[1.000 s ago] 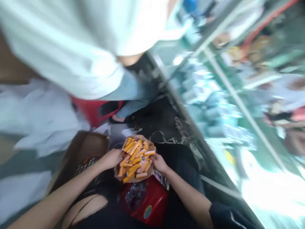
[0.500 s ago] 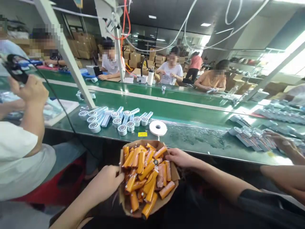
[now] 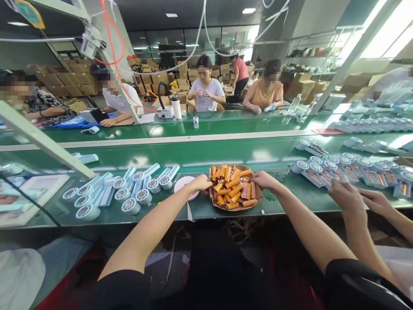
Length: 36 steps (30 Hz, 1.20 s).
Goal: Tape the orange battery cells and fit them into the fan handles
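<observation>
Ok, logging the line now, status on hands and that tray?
Left hand and right hand grip the shallow brown cardboard tray of orange cylindrical cells, resting on green bench. White tape roll beside left hand.

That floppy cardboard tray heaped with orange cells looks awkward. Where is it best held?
By its two opposite rims, from the left and right sides, as the left hand and right hand hold it here. The cardboard tray is shallow with upturned edges, and the orange cells lie loose in a heap, so a grip on one side alone would probably tip it and spill them.
</observation>
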Tool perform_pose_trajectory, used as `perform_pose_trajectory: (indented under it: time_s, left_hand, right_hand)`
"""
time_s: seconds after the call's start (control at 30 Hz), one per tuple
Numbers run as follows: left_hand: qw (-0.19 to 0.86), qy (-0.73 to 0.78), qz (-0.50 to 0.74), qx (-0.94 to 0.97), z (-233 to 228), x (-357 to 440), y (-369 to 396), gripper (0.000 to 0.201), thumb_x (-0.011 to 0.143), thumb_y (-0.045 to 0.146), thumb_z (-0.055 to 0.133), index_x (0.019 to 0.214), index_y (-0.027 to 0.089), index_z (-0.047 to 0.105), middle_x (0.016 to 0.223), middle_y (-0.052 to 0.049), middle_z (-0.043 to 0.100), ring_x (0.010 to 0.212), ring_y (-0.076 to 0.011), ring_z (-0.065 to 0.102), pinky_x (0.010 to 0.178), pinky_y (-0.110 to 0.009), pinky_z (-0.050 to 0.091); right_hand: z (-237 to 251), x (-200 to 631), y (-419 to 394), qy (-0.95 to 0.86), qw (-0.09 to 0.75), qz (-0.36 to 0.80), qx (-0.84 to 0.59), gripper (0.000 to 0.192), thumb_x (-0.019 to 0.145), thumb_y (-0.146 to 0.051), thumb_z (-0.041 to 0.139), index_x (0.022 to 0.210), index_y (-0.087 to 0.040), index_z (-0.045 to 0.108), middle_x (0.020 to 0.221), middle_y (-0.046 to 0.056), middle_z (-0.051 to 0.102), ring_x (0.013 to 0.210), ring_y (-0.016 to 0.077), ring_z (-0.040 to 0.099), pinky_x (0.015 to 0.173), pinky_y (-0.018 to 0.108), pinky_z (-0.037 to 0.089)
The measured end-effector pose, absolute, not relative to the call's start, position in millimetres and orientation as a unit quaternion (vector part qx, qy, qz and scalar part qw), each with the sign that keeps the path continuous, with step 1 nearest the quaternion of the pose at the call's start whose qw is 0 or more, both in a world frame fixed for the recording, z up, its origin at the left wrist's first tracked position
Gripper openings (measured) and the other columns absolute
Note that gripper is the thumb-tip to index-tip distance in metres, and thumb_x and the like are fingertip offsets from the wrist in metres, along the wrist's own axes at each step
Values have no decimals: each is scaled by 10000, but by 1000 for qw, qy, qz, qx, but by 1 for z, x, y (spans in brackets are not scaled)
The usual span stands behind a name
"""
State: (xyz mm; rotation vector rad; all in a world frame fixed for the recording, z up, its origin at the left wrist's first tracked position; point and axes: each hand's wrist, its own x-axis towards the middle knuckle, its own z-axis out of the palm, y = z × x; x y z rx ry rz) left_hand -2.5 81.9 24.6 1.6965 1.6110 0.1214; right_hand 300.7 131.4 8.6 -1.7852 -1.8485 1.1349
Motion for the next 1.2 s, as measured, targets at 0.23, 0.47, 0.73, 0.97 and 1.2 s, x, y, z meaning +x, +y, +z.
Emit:
perform_pose_trajectory:
  time_s: [0.23, 0.47, 0.73, 0.97, 1.2]
  left_hand:
    - [274, 598, -30, 753, 17, -104, 43, 696, 758, 475, 766, 1395, 210, 674, 1609, -160, 553, 1531, -400, 447, 1264, -520, 365]
    - [102, 521, -48, 846, -29, -143, 5, 558, 868, 299, 672, 1424, 262, 636, 1610, -127, 547, 1531, -359, 435, 1233, -526, 438]
    - [-125, 552, 268, 780, -30, -116, -49, 473, 945, 441, 678, 1338, 198, 576, 1334, -176, 667, 1475, -434, 436, 1230, -672, 375]
    - [-225, 505, 359, 752, 0, -81, -76, 420, 938, 279, 732, 1334, 260, 596, 1258, -114, 711, 1421, -383, 493, 1194, -605, 433]
    - [-242, 481, 266, 800, 8, -76, -79, 414, 910, 130, 723, 1309, 237, 709, 1170, -76, 780, 1239, -318, 550, 992, -421, 559]
  right_hand:
    - [-10, 326, 113, -638, 290, 311, -642, 300, 912, -401, 626, 1070, -227, 812, 1036, 105, 827, 961, 262, 753, 848, 353, 587]
    - [-20, 316, 14, -624, 508, 197, -560, 320, 957, -430, 552, 1055, -238, 789, 1074, 95, 826, 907, 244, 756, 827, 374, 626]
    - [-9, 248, 2, -800, 378, 129, -448, 306, 1001, -289, 581, 1231, -239, 776, 1196, 119, 766, 1121, 291, 689, 1061, 468, 550]
    - [7, 190, 66, -894, 163, 63, -412, 255, 963, -184, 654, 1147, -234, 823, 1416, 171, 637, 1321, 404, 531, 1118, 651, 422]
    - [16, 201, 65, -668, 423, 536, -295, 348, 884, -477, 792, 1110, -219, 730, 1077, 89, 826, 942, 239, 765, 880, 442, 633]
